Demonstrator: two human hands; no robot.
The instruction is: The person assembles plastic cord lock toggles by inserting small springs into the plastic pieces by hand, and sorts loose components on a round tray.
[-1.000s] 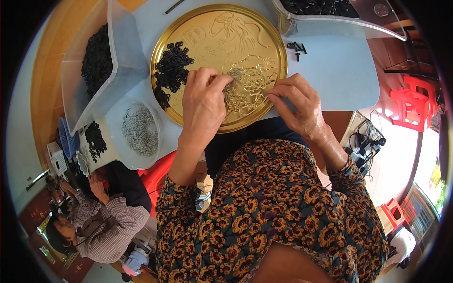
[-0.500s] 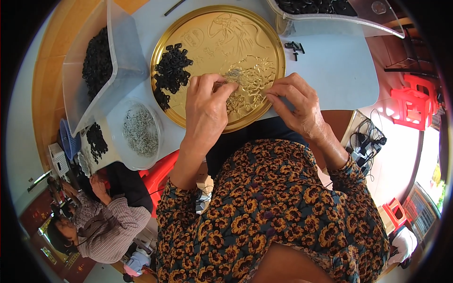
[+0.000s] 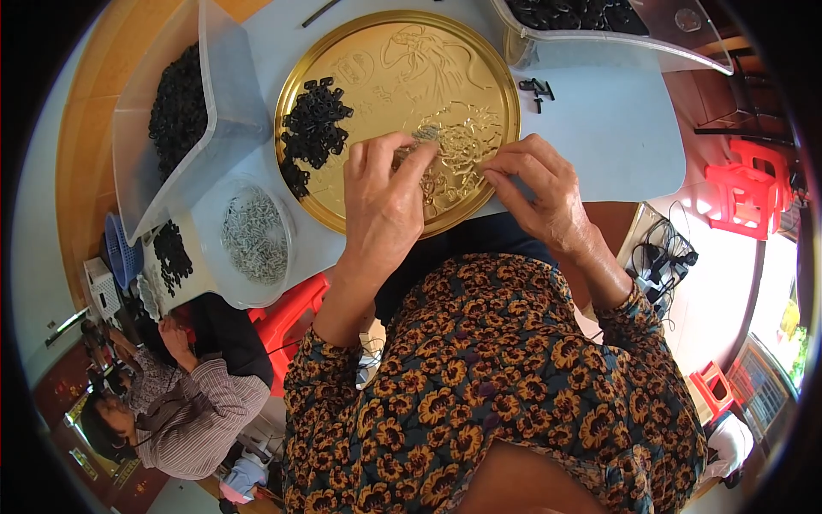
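A round gold tray with an embossed pattern lies in front of me on the table. A heap of small black plastic parts covers its left side. At the tray's middle sits a small cluster of silvery metal pieces. My left hand reaches over the tray beside that cluster, thumb and fingers apart and bent, with the fingertips partly hidden. Over the tray's right rim, my right hand is closed in a pinch of thumb and forefinger. What the pinch holds, if anything, is too small to make out.
Left of the tray stand a clear bin of black parts and a clear bowl of small metal pieces. Another bin is at the far right, near loose black pieces. A co-worker sits at the left.
My left hand has shifted slightly to the right, and its thumb has spread away from the forefinger. The right hand keeps its pinch in almost the same place.
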